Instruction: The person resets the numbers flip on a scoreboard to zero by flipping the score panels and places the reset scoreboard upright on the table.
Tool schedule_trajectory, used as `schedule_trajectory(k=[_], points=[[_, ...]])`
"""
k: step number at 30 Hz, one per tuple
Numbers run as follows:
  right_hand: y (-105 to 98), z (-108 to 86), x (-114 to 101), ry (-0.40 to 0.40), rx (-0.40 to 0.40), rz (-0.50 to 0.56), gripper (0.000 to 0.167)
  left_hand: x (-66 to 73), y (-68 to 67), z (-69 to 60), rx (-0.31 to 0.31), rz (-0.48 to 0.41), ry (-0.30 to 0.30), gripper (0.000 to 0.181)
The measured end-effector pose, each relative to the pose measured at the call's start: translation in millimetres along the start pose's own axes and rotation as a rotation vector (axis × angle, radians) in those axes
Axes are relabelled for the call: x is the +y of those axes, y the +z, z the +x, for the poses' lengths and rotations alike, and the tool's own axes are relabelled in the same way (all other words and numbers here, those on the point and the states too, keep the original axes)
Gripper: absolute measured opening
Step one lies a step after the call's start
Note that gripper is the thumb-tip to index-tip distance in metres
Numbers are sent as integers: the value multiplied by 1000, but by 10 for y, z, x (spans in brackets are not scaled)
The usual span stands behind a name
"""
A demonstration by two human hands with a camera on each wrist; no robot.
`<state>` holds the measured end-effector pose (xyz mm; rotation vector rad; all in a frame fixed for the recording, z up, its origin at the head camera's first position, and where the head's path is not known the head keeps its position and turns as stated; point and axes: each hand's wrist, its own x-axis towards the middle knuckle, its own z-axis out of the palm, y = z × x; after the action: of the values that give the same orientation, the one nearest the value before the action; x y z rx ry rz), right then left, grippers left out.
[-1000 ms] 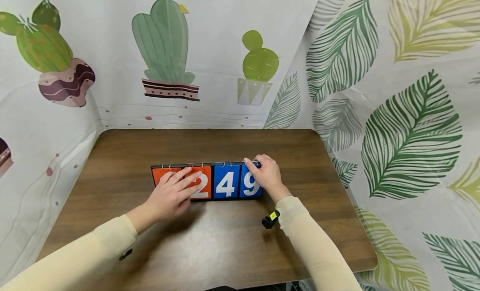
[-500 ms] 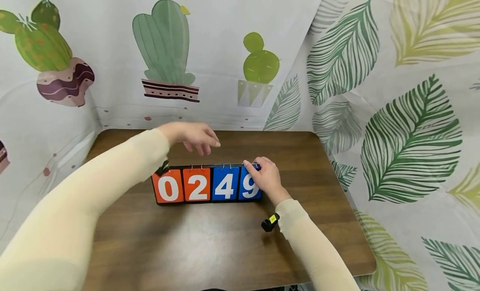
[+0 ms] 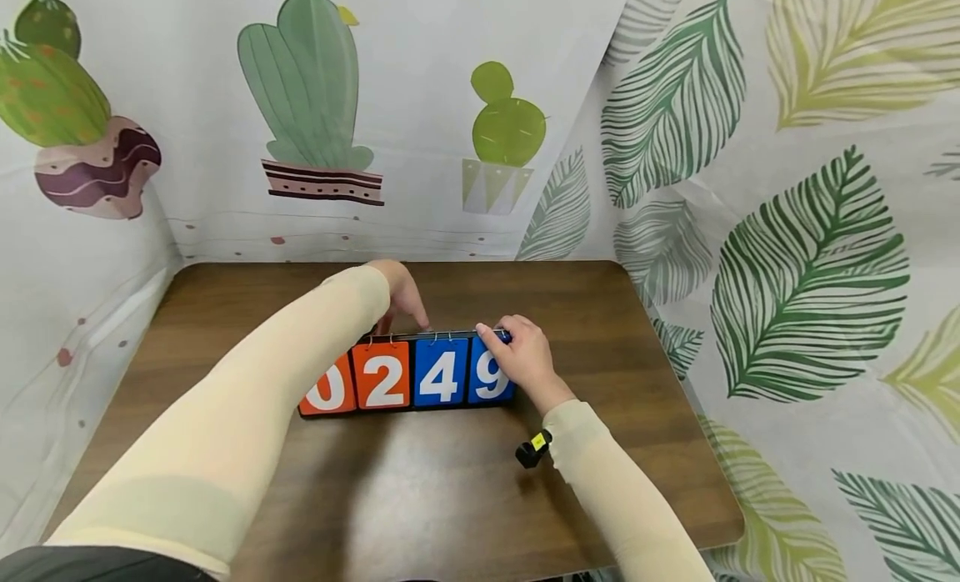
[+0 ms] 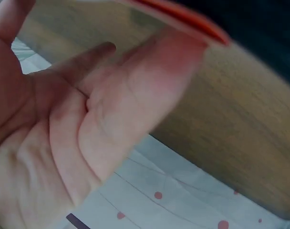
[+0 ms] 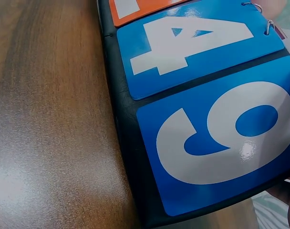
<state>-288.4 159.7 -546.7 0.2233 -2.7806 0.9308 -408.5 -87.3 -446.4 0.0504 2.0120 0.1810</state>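
A black flip scoreboard [image 3: 411, 409] stands on the table, showing 0 and 2 on orange cards [image 3: 382, 375] and 4 and 9 on blue cards [image 3: 441, 372]. The left hand [image 3: 403, 297] reaches over its top to the back, fingers partly hidden behind it. In the left wrist view the left palm [image 4: 107, 105] is spread, fingertips near an orange card edge [image 4: 183, 16]. The right hand [image 3: 522, 355] grips the top right corner, thumb in front over the 9 card [image 5: 221, 133]. In the right wrist view only part of that hand shows at the right edge.
The brown wooden table [image 3: 615, 482] has rounded corners. Behind and beside it hangs a white curtain [image 3: 427, 90] printed with cacti and leaves. A black wrist device [image 3: 533, 449] with a yellow label sits at the right wrist.
The left hand has left the front of the orange cards, risen over the top and come down behind the scoreboard. The right hand keeps its grip on the corner.
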Motion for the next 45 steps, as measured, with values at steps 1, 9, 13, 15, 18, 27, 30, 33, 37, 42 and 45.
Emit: schedule_trajectory(k=[1, 9, 13, 15, 18, 27, 30, 33, 37, 42, 45], points=[[-4, 4, -5, -2, -4, 0, 53, -10, 0, 14, 23, 19, -8, 97], [-21, 8, -18, 5, -22, -1, 53, -126, -15, 89, 83, 145, -33, 96], [-21, 13, -24, 5, -21, 0, 53, -147, -15, 95, 56, 185, -16, 94], [-19, 15, -26, 0, -17, 2, 53, -152, -13, 81, 48, 201, -10, 94], [-11, 20, -31, -9, -16, -1, 53, -166, -16, 47, 62, 194, -26, 95], [3, 24, -27, -2, -17, -5, 53, -275, -63, -30, 196, 220, -46, 100], [3, 20, -23, -3, -18, 1, 53, -337, -78, -59, 235, 235, -39, 95], [6, 14, -11, -4, -13, 1, 53, -395, -109, -92, 261, 193, -2, 75], [10, 9, 8, -3, -3, 3, 54, -445, -172, -131, 309, 134, 65, 48], [1, 6, 13, -3, -9, 5, 54, -469, -222, -156, 322, 137, 119, 43], [-6, 3, 8, -2, -12, 6, 54, -473, -238, -142, 332, 123, 132, 41]])
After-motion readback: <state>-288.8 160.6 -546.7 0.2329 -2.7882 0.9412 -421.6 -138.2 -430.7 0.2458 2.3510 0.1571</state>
